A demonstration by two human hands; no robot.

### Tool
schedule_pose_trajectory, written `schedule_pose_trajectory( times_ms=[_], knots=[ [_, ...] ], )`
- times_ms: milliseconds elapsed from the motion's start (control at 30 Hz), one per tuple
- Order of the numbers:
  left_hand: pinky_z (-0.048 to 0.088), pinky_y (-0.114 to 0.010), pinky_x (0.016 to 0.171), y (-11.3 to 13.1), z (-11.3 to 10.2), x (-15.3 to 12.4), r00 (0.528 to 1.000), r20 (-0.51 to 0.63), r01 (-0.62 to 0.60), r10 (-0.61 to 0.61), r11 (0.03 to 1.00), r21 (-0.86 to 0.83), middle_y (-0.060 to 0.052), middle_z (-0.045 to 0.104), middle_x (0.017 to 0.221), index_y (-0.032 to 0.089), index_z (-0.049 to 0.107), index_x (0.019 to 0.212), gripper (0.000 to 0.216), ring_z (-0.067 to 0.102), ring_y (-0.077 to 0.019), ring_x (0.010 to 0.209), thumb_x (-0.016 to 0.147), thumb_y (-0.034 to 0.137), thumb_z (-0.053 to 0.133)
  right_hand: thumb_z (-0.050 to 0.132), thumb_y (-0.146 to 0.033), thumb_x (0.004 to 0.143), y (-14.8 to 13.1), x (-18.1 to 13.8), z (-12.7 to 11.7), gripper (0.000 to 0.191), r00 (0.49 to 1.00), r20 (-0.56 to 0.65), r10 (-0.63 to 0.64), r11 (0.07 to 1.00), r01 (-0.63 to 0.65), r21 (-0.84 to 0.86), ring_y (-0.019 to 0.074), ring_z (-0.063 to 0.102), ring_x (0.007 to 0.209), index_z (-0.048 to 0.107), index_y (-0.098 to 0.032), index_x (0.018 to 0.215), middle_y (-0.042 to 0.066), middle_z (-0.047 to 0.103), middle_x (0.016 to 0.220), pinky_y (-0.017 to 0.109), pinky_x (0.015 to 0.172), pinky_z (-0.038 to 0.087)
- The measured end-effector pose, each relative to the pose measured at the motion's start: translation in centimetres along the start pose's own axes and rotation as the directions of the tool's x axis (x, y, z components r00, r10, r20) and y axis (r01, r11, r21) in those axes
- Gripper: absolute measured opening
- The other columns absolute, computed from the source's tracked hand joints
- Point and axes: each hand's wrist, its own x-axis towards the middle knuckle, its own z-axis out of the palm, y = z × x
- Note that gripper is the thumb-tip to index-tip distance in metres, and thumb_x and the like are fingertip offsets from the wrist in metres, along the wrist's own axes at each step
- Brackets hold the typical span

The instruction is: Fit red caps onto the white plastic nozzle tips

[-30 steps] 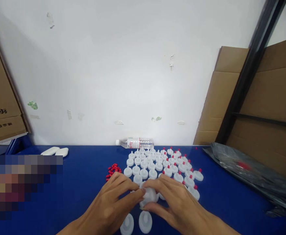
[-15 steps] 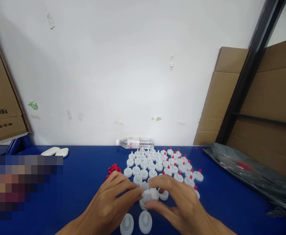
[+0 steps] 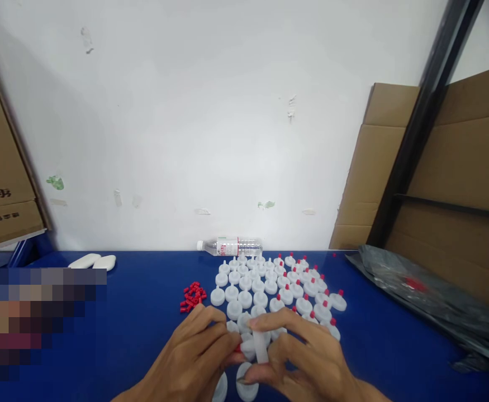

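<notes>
Both my hands meet low in the middle over a blue table (image 3: 143, 312). My right hand (image 3: 307, 357) pinches a white plastic cap (image 3: 260, 346) held on edge. My left hand (image 3: 194, 357) has its fingers closed against it, with a small red tip (image 3: 238, 348) showing at the fingertips. Just beyond the hands lie several white caps (image 3: 244, 285) in rows, and those on the right carry red tips (image 3: 311, 290). A small pile of loose red tips (image 3: 193, 296) lies to the left of the rows. Two more white caps (image 3: 244, 388) sit under my hands.
A clear water bottle (image 3: 230, 246) lies on its side by the white wall. A black plastic bag (image 3: 428, 296) is spread at the right, in front of cardboard sheets (image 3: 457, 167) and a black post. Two white oval pieces (image 3: 93, 261) lie at the far left. A cardboard box (image 3: 1, 167) stands at the left.
My hands drew a little nearer to me, and the white cap in my right hand turned up on edge. A red tip now shows at my left fingertips.
</notes>
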Motion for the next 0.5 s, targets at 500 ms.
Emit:
schedule_pose_trajectory(
  times_ms=[500],
  knots=[
    [0.044, -0.035, 0.076, -2.7, -1.2, 0.1, 0.988, 0.153, 0.02, -0.035, 0.995, 0.098, -0.004, 0.066, 0.082, 0.016, 0.063, 0.109, 0.018, 0.051, -0.0209, 0.083, 0.108, 0.012, 0.046, 0.035, -0.002, 0.105, 1.6, -1.1, -1.1, 0.044, 0.965, 0.235, 0.117, 0.975, -0.067, -0.21, 0.0176, 0.069, 0.119, 0.06, -0.023, 0.134, 0.013, 0.064, 0.13, 0.028, 0.093, 0.061]
  ],
)
